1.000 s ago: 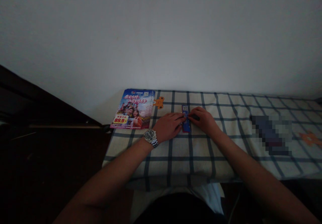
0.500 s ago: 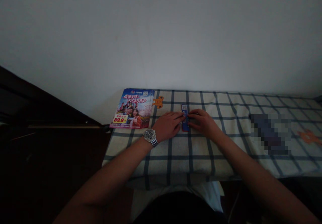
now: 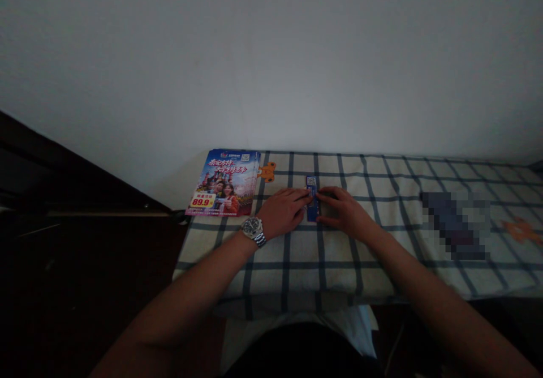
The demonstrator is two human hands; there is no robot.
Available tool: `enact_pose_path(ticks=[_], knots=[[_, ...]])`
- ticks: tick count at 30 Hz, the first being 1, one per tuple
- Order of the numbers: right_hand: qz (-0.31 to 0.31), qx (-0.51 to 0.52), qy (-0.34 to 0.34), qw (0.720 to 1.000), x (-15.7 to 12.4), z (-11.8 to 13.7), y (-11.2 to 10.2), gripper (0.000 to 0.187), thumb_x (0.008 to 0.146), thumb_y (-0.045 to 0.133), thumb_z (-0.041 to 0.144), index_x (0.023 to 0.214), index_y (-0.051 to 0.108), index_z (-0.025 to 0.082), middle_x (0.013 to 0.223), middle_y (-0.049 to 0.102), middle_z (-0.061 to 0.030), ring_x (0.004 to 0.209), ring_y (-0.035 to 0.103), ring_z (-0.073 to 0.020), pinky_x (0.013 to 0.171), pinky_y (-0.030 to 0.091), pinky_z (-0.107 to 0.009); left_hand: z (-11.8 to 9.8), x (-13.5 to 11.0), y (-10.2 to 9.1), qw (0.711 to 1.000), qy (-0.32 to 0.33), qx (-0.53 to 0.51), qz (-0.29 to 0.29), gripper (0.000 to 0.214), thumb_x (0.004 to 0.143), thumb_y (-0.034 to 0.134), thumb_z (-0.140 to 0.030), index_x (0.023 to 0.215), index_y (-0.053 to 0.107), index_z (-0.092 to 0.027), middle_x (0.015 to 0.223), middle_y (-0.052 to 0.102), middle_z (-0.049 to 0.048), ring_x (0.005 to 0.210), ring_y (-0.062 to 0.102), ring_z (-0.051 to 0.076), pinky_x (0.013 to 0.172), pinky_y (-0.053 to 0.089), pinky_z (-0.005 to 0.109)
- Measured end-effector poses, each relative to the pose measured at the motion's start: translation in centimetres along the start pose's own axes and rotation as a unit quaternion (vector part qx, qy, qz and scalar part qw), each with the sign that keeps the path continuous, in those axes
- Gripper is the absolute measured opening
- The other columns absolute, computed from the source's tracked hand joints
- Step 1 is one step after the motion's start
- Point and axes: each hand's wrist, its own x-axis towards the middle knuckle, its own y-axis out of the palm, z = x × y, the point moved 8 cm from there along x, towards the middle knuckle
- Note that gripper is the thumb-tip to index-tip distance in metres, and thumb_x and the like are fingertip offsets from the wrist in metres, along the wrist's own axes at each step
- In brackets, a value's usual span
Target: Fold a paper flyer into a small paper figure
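Observation:
A flyer folded into a narrow blue strip (image 3: 311, 213) lies upright on the checked cloth, with a QR code at its far end. My left hand (image 3: 283, 211), with a metal watch at the wrist, rests its stretched fingertips on the strip's left side and middle. At the right edge of the strip is my right hand (image 3: 343, 211), its index finger and thumb spread apart and touching along that edge. Neither hand wraps round the paper. To the left lies a stack of printed flyers (image 3: 224, 185), its top sheet showing a castle and two people.
A checked cloth (image 3: 382, 276) with orange bear figures covers the table, which stands against a pale wall (image 3: 271, 72). On the right lies a dark, pixelated long object (image 3: 456, 225). Dark floor and a black-framed piece (image 3: 85, 185) are at the left.
My right thumb has slid slightly toward me along the strip's edge, opening wider from the index finger. The red edge at the strip's near end no longer shows. My left hand stays put.

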Motion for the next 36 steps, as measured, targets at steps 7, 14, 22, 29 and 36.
enact_pose_path(ticks=[7, 14, 22, 29, 36], knots=[[-0.008, 0.007, -0.015, 1.0, -0.2, -0.2, 0.1, 0.066, 0.083, 0.081, 0.04, 0.144, 0.059, 0.028, 0.141, 0.057, -0.014, 0.13, 0.057, -0.0343, 0.11, 0.051, -0.055, 0.1, -0.1, 0.2, 1.0, 0.001, 0.007, -0.004, 0.045, 0.098, 0.051, -0.023, 0.142, 0.056, -0.02, 0.15, 0.055, 0.0069, 0.135, 0.053, 0.025, 0.118, 0.04, 0.044], [-0.013, -0.018, -0.038, 0.999, -0.4, 0.9, -0.4, 0.047, 0.088, 0.076, 0.04, 0.133, 0.067, 0.028, 0.136, 0.063, -0.0127, 0.125, 0.062, -0.0334, 0.105, 0.055, -0.053, 0.1, -0.1, 0.1, 1.0, 0.002, 0.004, -0.004, 0.046, 0.098, 0.051, -0.023, 0.144, 0.055, -0.021, 0.152, 0.054, 0.0074, 0.136, 0.053, 0.025, 0.117, 0.041, 0.044], [0.004, -0.05, -0.08, 0.996, -1.2, 1.8, -0.3, 0.041, 0.096, 0.067, 0.039, 0.133, 0.068, 0.022, 0.137, 0.064, -0.0154, 0.125, 0.062, -0.0329, 0.105, 0.055, -0.053, 0.0, 0.0, 0.0, 1.0, 0.003, 0.001, -0.009, 0.045, 0.098, 0.05, -0.022, 0.143, 0.056, -0.022, 0.151, 0.054, 0.0074, 0.135, 0.053, 0.024, 0.118, 0.04, 0.044], [0.006, -0.039, -0.125, 0.991, -2.5, 2.8, -0.5, 0.028, 0.097, 0.067, 0.036, 0.121, 0.075, 0.023, 0.133, 0.069, -0.0122, 0.124, 0.064, -0.0311, 0.107, 0.053, -0.055, 0.1, -0.1, 0.0, 1.0, 0.0, 0.003, -0.009, 0.045, 0.099, 0.051, -0.023, 0.143, 0.057, -0.021, 0.15, 0.055, 0.0069, 0.135, 0.054, 0.025, 0.118, 0.041, 0.045], [0.019, -0.007, -0.123, 0.992, -3.1, 2.9, -0.3, 0.031, 0.096, 0.068, 0.034, 0.126, 0.073, 0.025, 0.137, 0.067, -0.0105, 0.128, 0.063, -0.0311, 0.106, 0.055, -0.054, 0.1, -0.1, 0.0, 1.0, 0.004, 0.002, -0.009, 0.044, 0.098, 0.051, -0.023, 0.142, 0.057, -0.021, 0.15, 0.056, 0.0067, 0.135, 0.054, 0.024, 0.118, 0.041, 0.044]])
